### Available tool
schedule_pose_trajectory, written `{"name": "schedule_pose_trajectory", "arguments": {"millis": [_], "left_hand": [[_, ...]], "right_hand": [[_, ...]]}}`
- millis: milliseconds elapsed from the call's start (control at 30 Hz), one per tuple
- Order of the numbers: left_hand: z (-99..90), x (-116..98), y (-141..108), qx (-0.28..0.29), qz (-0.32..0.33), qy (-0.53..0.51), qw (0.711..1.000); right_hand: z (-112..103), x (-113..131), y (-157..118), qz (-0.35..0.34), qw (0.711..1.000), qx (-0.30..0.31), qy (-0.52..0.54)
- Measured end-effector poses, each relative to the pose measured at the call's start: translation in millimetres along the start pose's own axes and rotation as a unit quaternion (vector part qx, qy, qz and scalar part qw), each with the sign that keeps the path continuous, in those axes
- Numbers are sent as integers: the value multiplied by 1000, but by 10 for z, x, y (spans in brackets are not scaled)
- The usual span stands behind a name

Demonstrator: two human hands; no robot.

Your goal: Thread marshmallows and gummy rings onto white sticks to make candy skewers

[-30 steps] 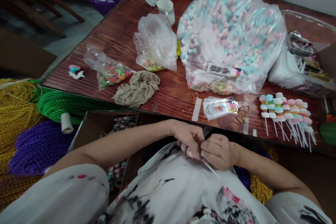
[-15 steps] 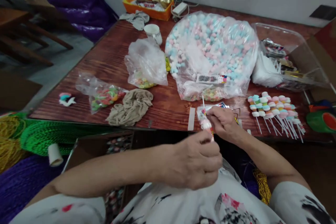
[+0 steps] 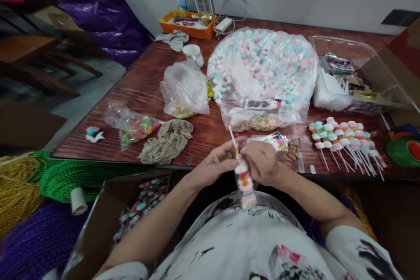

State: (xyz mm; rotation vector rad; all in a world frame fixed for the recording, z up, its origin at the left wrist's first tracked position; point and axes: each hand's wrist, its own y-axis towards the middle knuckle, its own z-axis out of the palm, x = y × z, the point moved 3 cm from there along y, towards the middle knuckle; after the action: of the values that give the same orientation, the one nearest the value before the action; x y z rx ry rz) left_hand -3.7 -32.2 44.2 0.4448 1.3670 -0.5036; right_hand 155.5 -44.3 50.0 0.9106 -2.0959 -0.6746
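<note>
A wrapped marshmallow skewer (image 3: 244, 181) hangs in clear film between my hands, its white stick pointing up and its candy end down over my shirt. My left hand (image 3: 218, 162) pinches the neck of the wrapper from the left. From the right, my right hand (image 3: 262, 162) has its fingers closed at the same neck, where a gold tie shows. Behind my right hand lie printed packets (image 3: 277, 140) and some gold twist ties (image 3: 294, 148). Unwrapped marshmallow skewers (image 3: 344, 135) lie in a row on the right.
A large bag of marshmallows (image 3: 262, 61) fills the middle of the table (image 3: 131, 92). A clear bin (image 3: 364, 43) stands right. Bags of gummies (image 3: 139, 131), a brown cloth (image 3: 169, 140) and a mug (image 3: 193, 55) are left. An open box (image 3: 98, 214) sits below.
My left hand has moved up and left from the lower part of the skewer to its neck. The wrapped candy now shows below my hands, and the view has shifted slightly.
</note>
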Motion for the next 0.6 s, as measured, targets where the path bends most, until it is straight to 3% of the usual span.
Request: {"name": "schedule_pose_trajectory", "arguments": {"millis": [67,167,233,267,333,367,433,500,533,567,600], "left_hand": [[23,120,-143,19,-78,-82,993],[-36,212,-356,-28,-87,-41,995],[-117,243,-504,-84,-48,96,991],[-162,246,-580,-115,-18,193,974],[-231,243,-719,-149,45,393,906],[-259,245,-774,-147,73,472,866],[-330,257,-847,-130,119,566,805],[-446,292,-919,-119,153,600,776],[-529,333,-992,-124,156,609,768],[-621,400,-1120,-125,155,613,765],[-730,501,-1327,-123,146,614,766]], "right_hand": [[140,37,-38,-47,998,-8,-34],[373,87,-102,-66,995,-10,-69],[514,115,-111,-42,998,15,-32],[580,122,-107,-6,999,32,16],[735,126,-109,128,975,72,168],[834,133,-132,217,937,92,259],[1073,197,-234,395,803,138,424],[1313,333,-365,513,650,192,526],[1412,403,-417,542,596,218,551],[1487,455,-451,551,569,241,561],[1536,485,-466,541,568,263,561]]}}
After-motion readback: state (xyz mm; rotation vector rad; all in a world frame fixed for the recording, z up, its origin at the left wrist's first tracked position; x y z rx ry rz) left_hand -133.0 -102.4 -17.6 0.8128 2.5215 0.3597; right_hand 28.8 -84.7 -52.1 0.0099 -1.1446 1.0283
